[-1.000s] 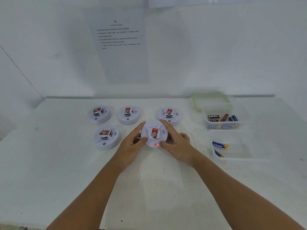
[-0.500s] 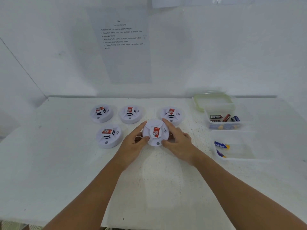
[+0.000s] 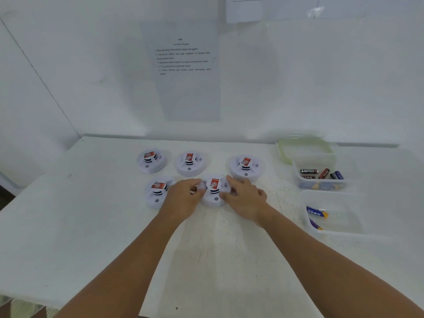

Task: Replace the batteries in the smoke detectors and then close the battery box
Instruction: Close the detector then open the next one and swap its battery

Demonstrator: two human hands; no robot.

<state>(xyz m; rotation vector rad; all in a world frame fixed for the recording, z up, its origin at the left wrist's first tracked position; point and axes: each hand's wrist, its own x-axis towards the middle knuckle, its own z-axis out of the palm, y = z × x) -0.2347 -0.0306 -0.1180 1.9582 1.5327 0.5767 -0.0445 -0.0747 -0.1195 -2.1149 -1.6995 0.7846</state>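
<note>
Two bare forearms reach from the near edge across the white table [image 3: 91, 226]. The left hand [image 3: 183, 198] and right hand [image 3: 245, 198] grip the nearest detector [image 3: 213, 191] from either side, fingers curled on its rim as it sits on the table. Just left of it lies a second detector [image 3: 157, 193]. To the right, a near tub [image 3: 332, 212] holds two blue batteries. Farther right, the battery box [image 3: 321, 177] stands open with several batteries inside, its lid [image 3: 305, 148] behind it. Three more detectors [image 3: 190, 164] line the far row, below a printed sheet [image 3: 183, 72] on the wall.
</note>
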